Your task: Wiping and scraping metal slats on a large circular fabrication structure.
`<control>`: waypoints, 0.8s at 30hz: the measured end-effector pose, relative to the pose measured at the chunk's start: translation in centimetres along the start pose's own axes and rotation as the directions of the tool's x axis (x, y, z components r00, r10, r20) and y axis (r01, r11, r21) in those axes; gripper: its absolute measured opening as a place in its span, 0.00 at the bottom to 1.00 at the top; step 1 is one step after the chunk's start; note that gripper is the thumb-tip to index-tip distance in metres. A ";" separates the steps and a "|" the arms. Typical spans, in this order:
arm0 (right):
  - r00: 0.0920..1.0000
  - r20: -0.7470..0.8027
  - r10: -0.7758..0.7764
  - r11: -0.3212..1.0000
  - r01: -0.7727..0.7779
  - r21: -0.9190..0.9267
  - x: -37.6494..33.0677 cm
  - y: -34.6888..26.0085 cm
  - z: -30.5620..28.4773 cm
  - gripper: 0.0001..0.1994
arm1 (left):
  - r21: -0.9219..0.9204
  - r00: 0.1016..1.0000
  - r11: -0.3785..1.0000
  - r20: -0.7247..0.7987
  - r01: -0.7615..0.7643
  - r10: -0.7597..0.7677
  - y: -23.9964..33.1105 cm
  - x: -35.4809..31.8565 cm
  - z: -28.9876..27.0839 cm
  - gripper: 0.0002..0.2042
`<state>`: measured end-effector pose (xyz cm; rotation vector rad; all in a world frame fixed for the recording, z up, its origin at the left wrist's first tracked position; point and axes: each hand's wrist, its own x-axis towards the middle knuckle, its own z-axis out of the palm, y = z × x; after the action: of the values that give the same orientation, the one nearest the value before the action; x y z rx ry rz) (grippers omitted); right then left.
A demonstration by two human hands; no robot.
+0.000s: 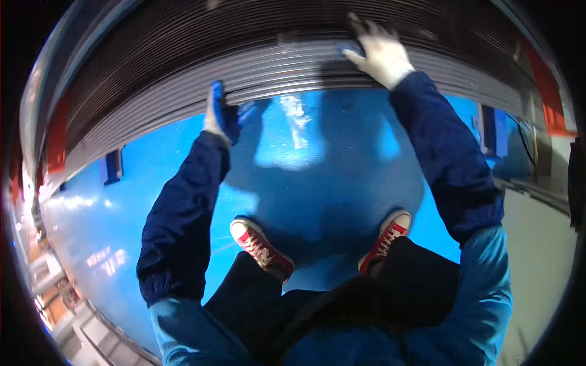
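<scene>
A wide bank of long, thin, dark grey rods or tubes (268, 70) lies side by side across the upper part of the view. My left hand (222, 114), in a white glove with a blue palm, is at the near edge of the rods. Its fingers are apart and nothing shows in them. Over the rods, farther right, is my right hand (383, 58) in a similar glove, with thumb and fingers spread. Its fingertips are blurred, and I cannot tell whether they touch the rods.
Orange-red uprights (58, 135) stand at the left end of the rods, with another orange-red upright (545, 97) at the right. Blue supports (492, 131) show below the rods. My red shoes (259, 244) stand on the glossy blue floor (323, 165). Shelving (58, 293) is at lower left.
</scene>
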<state>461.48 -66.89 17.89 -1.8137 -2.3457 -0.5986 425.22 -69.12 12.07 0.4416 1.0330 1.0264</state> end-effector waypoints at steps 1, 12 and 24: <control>0.996 0.084 0.031 0.991 -0.041 0.127 -0.3 0.5 0.3 0.31 | -0.088 0.993 0.989 -0.017 0.115 -0.116 0.9 -0.8 2.4 0.28; 0.972 -0.230 0.053 0.974 0.001 0.228 1.9 0.4 0.6 0.30 | -0.116 0.999 0.993 -0.049 0.006 -0.011 0.4 0.4 -0.2 0.37; 0.982 -0.163 0.091 0.880 -0.003 0.475 3.4 -2.0 0.9 0.21 | -0.575 0.985 0.814 0.173 0.080 0.026 -0.5 3.9 -11.7 0.27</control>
<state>458.80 -63.95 17.74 -1.5161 -2.0824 -0.1480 415.83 -67.77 4.15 0.0059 0.5213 1.1949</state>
